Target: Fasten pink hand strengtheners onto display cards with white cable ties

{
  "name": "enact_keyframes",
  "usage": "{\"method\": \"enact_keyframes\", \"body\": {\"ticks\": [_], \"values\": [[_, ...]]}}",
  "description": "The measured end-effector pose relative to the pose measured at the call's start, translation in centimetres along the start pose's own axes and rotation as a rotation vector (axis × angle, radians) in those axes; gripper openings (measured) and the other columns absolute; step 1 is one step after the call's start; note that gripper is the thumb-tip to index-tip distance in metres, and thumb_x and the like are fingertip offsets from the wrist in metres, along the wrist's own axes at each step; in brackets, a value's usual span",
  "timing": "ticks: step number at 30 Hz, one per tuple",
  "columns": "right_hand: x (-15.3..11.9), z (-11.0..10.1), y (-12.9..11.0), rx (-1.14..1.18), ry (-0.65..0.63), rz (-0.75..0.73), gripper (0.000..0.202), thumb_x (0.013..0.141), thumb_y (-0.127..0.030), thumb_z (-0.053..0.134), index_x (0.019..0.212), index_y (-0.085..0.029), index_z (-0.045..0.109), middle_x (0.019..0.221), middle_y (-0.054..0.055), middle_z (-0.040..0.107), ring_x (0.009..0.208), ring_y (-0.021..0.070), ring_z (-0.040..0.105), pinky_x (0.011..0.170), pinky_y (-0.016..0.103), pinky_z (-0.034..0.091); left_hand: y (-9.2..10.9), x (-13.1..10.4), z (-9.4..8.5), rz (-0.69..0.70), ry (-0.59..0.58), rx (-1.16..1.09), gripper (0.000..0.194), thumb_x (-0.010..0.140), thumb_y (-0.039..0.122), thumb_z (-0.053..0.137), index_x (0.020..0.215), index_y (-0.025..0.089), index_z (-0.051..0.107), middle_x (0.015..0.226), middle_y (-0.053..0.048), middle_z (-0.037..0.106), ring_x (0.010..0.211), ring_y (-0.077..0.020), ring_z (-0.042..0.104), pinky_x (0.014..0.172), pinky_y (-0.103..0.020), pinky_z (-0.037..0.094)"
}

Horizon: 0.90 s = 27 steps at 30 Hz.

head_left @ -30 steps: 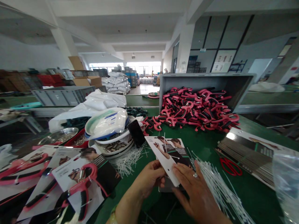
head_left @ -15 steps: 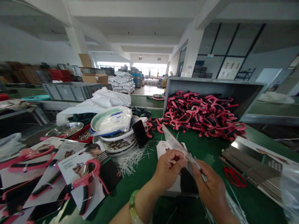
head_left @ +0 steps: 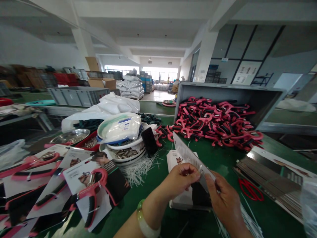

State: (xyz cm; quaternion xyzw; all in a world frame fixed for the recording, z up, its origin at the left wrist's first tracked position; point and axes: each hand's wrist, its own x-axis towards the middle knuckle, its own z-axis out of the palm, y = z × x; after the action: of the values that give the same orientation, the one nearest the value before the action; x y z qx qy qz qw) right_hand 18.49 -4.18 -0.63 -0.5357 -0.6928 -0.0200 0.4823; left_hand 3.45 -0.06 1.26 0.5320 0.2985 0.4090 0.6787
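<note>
A: Card (head_left: 188,154) swung nearly edge-on since a second ago, head view, above the card stack (head_left: 172,160).
B: Hands?
A: Right hand (head_left: 224,195) grips its near edge; left hand (head_left: 178,180) pinches by its face, can't tell on what.
B: Room?
A: Green tabletop (head_left: 143,185) strip between stack and carded clamps (head_left: 86,193), left; crate (head_left: 232,87) edge far right.

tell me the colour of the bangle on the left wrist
The bangle is green, fading to milky white lower down; the head view shows it best.
</note>
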Motion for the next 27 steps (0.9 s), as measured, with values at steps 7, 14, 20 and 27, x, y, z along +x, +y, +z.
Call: {"method": "enact_keyframes", "body": {"ticks": [7,14,20,27], "values": [[-0.7,0.8,0.3,-0.101,-0.015,-0.235,0.024,0.09,-0.025,0.048,0.107,-0.018,0.064,0.1,0.008,0.07,0.094,0.02,0.065,0.08,0.032,0.055,-0.5,-0.2,-0.1,0.053,0.194,-0.193,0.047,0.058,0.051,0.077,0.074,0.016,0.049,0.063,0.006,0.053,0.045,-0.0043,0.05,0.048,-0.018,0.042],[-1.1,1.7,-0.3,-0.272,-0.095,-0.434,0.035,0.079,-0.008,0.041,0.105,-0.015,0.063,0.098,0.01,0.069,0.091,0.0226,0.063,0.077,0.036,0.055,-0.4,-3.1,-0.4,0.216,0.325,-0.022,0.047,0.07,0.037,0.072,0.109,0.024,0.049,0.093,-0.001,0.055,0.068,-0.0111,0.058,0.061,-0.023,0.048],[-1.5,3.1,-1.5,-0.322,-0.144,-0.427,0.035,0.078,-0.006,0.041,0.103,-0.015,0.064,0.095,0.01,0.07,0.086,0.0234,0.063,0.074,0.036,0.054,-0.2,-3.6,-3.4,0.067,0.34,0.476,0.011,0.069,0.027,0.067,0.068,0.016,0.065,0.067,-0.001,0.057,0.058,-0.0116,0.049,0.055,-0.022,0.037],[-2.3,3.2,-1.3,-0.249,-0.174,-0.347,0.024,0.092,-0.025,0.043,0.096,-0.017,0.065,0.086,0.008,0.07,0.08,0.0196,0.064,0.073,0.031,0.052,-3.8,-1.9,-5.3,0.119,0.525,0.197,0.03,0.069,0.044,0.067,0.066,0.017,0.056,0.066,0.0,0.058,0.061,-0.0134,0.05,0.057,-0.022,0.037]]}}
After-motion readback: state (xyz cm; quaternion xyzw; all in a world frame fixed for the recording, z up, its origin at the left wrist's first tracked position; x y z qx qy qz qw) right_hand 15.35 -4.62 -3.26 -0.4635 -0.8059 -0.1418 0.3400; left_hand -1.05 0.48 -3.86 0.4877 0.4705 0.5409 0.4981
